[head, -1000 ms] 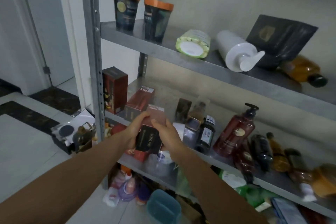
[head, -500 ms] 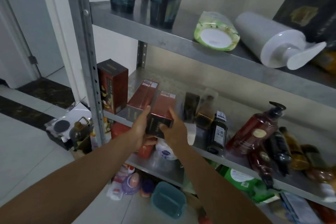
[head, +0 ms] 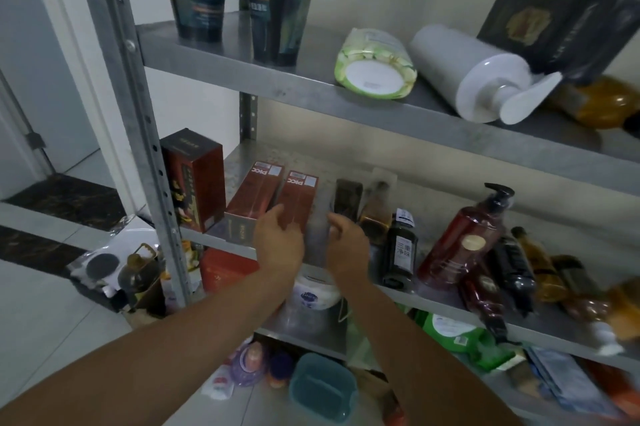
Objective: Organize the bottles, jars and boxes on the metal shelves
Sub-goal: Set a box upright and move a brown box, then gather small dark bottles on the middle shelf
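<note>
Red box now on shelf; left hand touches it, right hand slack (neither grips). Shove could topple dark bottle.

My left hand covers the near end of the red box, so I can't tell whether I grip it. My right hand is smeared (fingers unreadable). The amber bottles blur at the right edge, and my wrists half hide the white jar.
</note>
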